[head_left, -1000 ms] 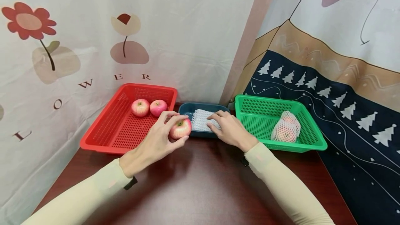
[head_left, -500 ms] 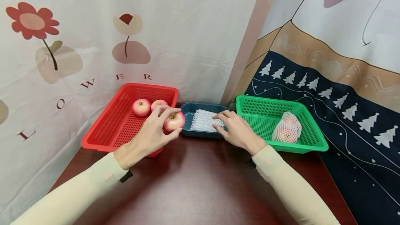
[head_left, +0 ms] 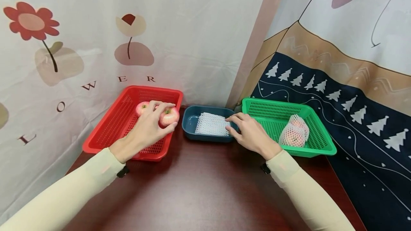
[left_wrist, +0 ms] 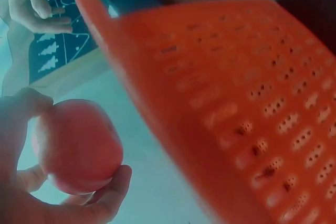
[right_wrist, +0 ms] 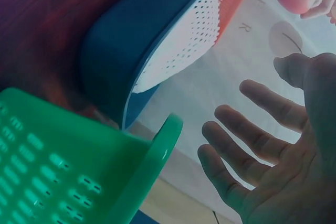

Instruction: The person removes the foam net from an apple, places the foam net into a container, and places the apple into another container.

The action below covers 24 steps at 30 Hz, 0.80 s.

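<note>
with the left grip curled round the apple, apparently above the red basket, press lightly to avoid bruising; let the right grip, loosely spread, holding nothing, hover near the blue tray.

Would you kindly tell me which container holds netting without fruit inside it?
The blue tray in the middle; the red basket holds a bare apple, the green basket netted fruit.

Dark capital letters are running in a rising line across the pale cloth, spelling L, O, W, E and R from left to right, while the right wrist view is also showing a small R on that cloth.
</note>
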{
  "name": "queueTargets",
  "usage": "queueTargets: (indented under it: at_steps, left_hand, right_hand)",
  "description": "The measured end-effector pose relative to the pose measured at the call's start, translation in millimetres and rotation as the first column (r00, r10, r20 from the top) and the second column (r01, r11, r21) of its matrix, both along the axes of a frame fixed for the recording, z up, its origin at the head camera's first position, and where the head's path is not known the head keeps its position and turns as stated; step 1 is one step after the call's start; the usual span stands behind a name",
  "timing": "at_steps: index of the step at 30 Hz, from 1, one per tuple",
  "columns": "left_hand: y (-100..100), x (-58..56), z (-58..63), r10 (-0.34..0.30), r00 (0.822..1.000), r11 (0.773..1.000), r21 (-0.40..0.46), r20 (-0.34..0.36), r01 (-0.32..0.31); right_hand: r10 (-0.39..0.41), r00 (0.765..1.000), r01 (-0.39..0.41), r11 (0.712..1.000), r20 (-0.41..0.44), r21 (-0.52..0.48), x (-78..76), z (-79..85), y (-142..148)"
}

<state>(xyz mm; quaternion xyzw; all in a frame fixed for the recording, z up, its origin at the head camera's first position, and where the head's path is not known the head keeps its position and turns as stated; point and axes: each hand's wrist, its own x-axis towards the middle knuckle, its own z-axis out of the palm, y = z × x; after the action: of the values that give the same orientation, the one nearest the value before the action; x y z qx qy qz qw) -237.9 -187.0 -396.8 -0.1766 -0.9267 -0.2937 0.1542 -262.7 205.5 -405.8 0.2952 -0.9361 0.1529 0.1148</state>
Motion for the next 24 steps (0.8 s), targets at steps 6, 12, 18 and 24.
queueTargets:
  at_steps: [6, 12, 18, 24]
  left_hand:
    - [-10, -7.7, 4.1, 0.011, 0.999, 1.000, -0.009, 0.042, -0.011]
    - [-19, -15.3, 4.8, 0.035, 0.996, 0.999, -0.015, 0.086, -0.034]
    - [-29, -27.0, 5.6, 0.068, 0.989, 0.997, -0.037, 0.130, -0.064]
    - [-39, -38.9, 5.8, 0.100, 0.980, 0.993, -0.079, 0.174, -0.087]
  right_hand:
    - [-0.021, 1.000, 0.021, 0.999, 0.010, -0.024, 1.5, 0.9, 10]
    - [-0.041, 0.999, 0.043, 0.998, 0.033, -0.039, 2.2, -0.6, 20]
    - [-0.068, 0.997, 0.069, 0.997, 0.035, -0.044, 2.2, 0.7, 31]
    - [-0.086, 0.996, 0.088, 0.994, 0.034, -0.059, -0.5, 7.0, 38]
